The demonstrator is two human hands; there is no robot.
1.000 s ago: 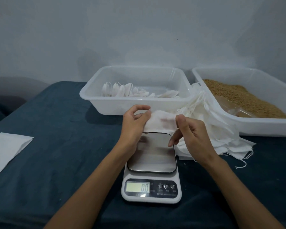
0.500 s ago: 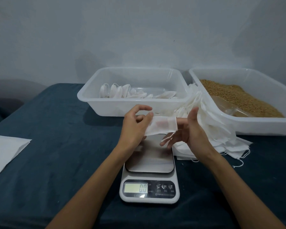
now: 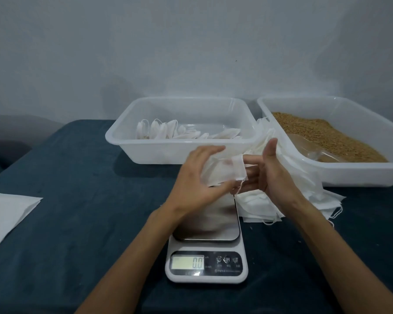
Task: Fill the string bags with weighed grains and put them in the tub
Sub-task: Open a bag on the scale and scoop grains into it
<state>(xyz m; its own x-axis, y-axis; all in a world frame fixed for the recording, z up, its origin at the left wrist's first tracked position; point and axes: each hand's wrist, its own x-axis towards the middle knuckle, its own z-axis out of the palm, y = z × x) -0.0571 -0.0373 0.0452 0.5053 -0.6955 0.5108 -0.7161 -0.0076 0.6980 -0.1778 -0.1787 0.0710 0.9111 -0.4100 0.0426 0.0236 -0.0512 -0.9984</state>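
A person holds a small white string bag (image 3: pixel 222 172) in the air above the back edge of a digital scale (image 3: pixel 206 252), just in front of the two tubs. The left hand (image 3: pixel 196 181) wraps around the closed end of the bag, thumb underneath and fingers curled over the top, so the cloth is gripped between them. The right hand (image 3: pixel 267 171) faces it with the palm turned inward and the thumb raised; its fingers (image 3: pixel 251 158) are straight and reach into the open mouth of the bag, spreading it, though how far they go in cannot be told. A thin drawstring (image 3: pixel 239 188) dangles from the bag's mouth. The scale's steel platform carries nothing and its display (image 3: pixel 187 262) reads 0.0. Behind the hands, the left tub (image 3: pixel 159 152) holds several white bags (image 3: pixel 168 131) lying along its near side. The right tub (image 3: pixel 340 175) holds a heap of brown grains (image 3: pixel 322 132) with a clear scoop (image 3: pixel 313 148) lying in it. A loose pile of empty bags (image 3: pixel 288 189) lies between the scale and the right tub, leaning against the tub's wall. All of it stands on a dark blue cloth (image 3: pixel 77 177), and a flat white sheet (image 3: pixel 7 211) lies at the far left edge.
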